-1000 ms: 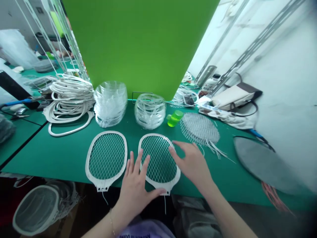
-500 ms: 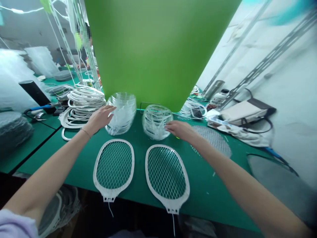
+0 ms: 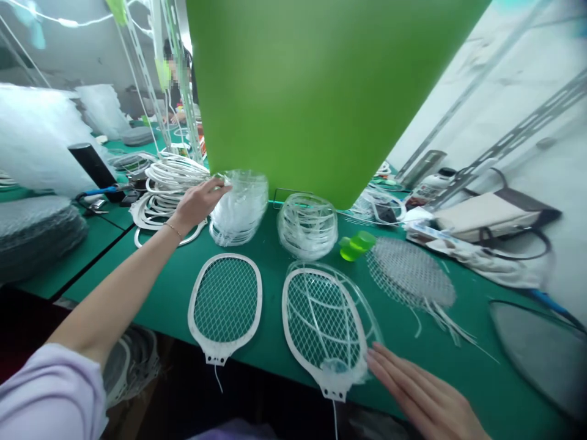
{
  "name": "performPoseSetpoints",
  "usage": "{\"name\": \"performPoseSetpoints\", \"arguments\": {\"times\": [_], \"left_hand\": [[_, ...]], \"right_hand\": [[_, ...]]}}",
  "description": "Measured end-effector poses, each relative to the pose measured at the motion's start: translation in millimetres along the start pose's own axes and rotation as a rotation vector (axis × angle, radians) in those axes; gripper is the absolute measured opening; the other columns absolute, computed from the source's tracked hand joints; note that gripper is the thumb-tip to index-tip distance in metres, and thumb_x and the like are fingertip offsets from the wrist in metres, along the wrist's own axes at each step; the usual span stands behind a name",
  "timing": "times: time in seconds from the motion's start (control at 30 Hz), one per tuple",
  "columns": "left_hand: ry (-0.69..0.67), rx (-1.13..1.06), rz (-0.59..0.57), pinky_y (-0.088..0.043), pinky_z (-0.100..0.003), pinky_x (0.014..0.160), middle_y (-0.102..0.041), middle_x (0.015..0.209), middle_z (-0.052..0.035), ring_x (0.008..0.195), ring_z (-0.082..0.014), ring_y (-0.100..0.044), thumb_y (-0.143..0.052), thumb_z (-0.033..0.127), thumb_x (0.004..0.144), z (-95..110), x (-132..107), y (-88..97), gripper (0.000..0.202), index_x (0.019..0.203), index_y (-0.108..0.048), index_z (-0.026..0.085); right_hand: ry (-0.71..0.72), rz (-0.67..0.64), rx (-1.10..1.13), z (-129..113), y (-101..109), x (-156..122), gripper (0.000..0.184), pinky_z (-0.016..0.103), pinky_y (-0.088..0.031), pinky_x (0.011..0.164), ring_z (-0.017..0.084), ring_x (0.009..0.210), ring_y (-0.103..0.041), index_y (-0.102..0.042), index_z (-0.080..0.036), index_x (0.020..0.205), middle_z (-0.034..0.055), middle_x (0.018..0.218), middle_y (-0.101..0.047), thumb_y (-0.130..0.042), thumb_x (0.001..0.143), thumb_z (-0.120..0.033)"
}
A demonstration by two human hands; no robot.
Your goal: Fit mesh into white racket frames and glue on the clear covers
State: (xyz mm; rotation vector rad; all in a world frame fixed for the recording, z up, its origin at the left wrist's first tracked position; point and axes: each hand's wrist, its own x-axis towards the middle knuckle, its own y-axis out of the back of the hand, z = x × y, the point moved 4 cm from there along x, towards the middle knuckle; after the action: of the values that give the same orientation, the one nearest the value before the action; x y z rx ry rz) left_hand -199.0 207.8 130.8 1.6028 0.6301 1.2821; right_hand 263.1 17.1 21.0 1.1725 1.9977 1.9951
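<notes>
The left hand's fingers (image 3: pixel 213 192) are pressed against a stack of clear plastic frames (image 3: pixel 241 211), can't tell if they've actually got hold. Right hand (image 3: pixel 424 391) is spread open, holding nothing, just beside a white mesh racket frame (image 3: pixel 323 324) at the worktop's (image 3: pixel 270 321) front edge, with a clear plastic frame (image 3: pixel 369 315) lying on it.

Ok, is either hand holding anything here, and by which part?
Right hand: nothing, open beside the racket frame. Left hand: at the edge of the clear plastic frame stack; whether it grips one cannot be told.
</notes>
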Motion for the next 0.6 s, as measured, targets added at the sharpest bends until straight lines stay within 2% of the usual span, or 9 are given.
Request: {"name": "performPoseSetpoints", "arguments": {"times": [0.1,0.17,0.23,0.3,0.37,0.43,0.47,0.53,0.6], "left_hand": [[-0.022,0.017,0.127,-0.048,-0.043,0.102,-0.063,0.128,-0.0119,0.121,-0.027,-0.06,-0.031,0.025,0.105,17.0,-21.8,28.8,0.04,0.132,-0.061,0.018],[-0.165,0.031,0.265,-0.052,-0.042,0.101,-0.068,0.119,-0.0073,0.116,-0.024,-0.064,-0.042,0.022,0.104,41.0,-51.9,48.8,0.032,0.129,-0.062,0.021],[-0.361,0.04,0.469,-0.059,-0.037,0.093,-0.071,0.109,-0.0018,0.102,-0.0186,-0.07,-0.056,0.017,0.099,72.3,-94.5,65.4,0.027,0.123,-0.065,0.024],[-0.465,0.048,0.51,-0.062,-0.034,0.093,-0.071,0.111,-0.0004,0.1,-0.0166,-0.071,-0.069,0.012,0.09,102.3,-138.2,68.5,0.027,0.115,-0.068,0.022],[-0.538,0.028,0.495,-0.061,-0.035,0.098,-0.072,0.107,-0.0017,0.101,-0.0183,-0.071,-0.075,0.008,0.083,126.8,-177.9,63.5,0.02,0.101,-0.073,0.017],[-0.541,0.007,0.413,-0.058,-0.035,0.103,-0.074,0.099,-0.001,0.097,-0.0168,-0.073,-0.071,0.005,0.085,139.5,-207.9,53.1,0.016,0.096,-0.074,0.015],[-0.533,-0.015,0.357,-0.057,-0.035,0.105,-0.075,0.097,-0.0013,0.095,-0.0164,-0.073,-0.065,0.004,0.088,141.3,-219.0,47.6,0.017,0.099,-0.074,0.014],[-0.507,-0.069,0.226,-0.055,-0.033,0.106,-0.076,0.098,-0.0038,0.096,-0.0167,-0.073,-0.052,0.003,0.094,137.2,-233.6,38.4,0.025,0.108,-0.072,0.008],[-0.488,-0.124,0.127,-0.052,-0.033,0.109,-0.077,0.102,-0.0057,0.101,-0.0174,-0.072,-0.047,0.003,0.095,128.0,-238.7,34.5,0.03,0.116,-0.069,0.006]], "right_hand": [[0.126,-0.092,0.032,-4.0,-10.2,-12.9,0.055,0.029,-0.06,0.086,0.02,0.109,-0.07,-0.051,-0.035,0.145,-0.0013,0.124,-0.071,-0.052,0.092,-0.019],[0.139,-0.066,0.082,-1.9,-9.2,0.3,0.052,0.03,-0.061,0.086,0.022,0.104,-0.072,-0.06,-0.033,0.137,0.0017,0.116,-0.075,-0.064,0.086,-0.024],[-0.041,0.066,0.21,4.5,-5.7,31.9,0.042,0.033,-0.061,0.084,0.024,0.101,-0.073,-0.069,-0.03,0.127,0.0056,0.112,-0.076,-0.067,0.085,-0.026],[-0.365,0.233,0.465,12.4,-11.0,77.4,0.032,0.035,-0.063,0.078,0.024,0.098,-0.073,-0.071,-0.028,0.12,0.0084,0.115,-0.074,-0.062,0.09,-0.03],[-0.677,0.259,0.877,13.1,-37.0,131.9,0.038,0.036,-0.064,0.069,0.025,0.099,-0.072,-0.065,-0.027,0.128,0.0104,0.127,-0.069,-0.049,0.097,-0.043],[-0.852,0.144,1.203,3.6,-73.5,188.2,0.042,0.032,-0.064,0.062,0.023,0.091,-0.073,-0.066,-0.022,0.125,0.0134,0.128,-0.067,-0.055,0.094,-0.048],[-0.946,0.078,1.267,-0.8,-91.5,211.2,0.038,0.027,-0.061,0.054,0.019,0.08,-0.072,-0.069,-0.019,0.118,0.0137,0.122,-0.07,-0.059,0.093,-0.045],[-1.037,-0.043,1.328,-8.7,-121.7,245.1,0.026,0.02,-0.055,0.044,0.013,0.063,-0.067,-0.072,-0.015,0.109,0.0114,0.103,-0.075,-0.066,0.089,-0.031],[-1.065,-0.101,1.324,-11.8,-141.7,261.4,0.014,0.017,-0.05,0.038,0.01,0.053,-0.061,-0.073,-0.011,0.098,0.0072,0.083,-0.074,-0.068,0.086,-0.018]]}}
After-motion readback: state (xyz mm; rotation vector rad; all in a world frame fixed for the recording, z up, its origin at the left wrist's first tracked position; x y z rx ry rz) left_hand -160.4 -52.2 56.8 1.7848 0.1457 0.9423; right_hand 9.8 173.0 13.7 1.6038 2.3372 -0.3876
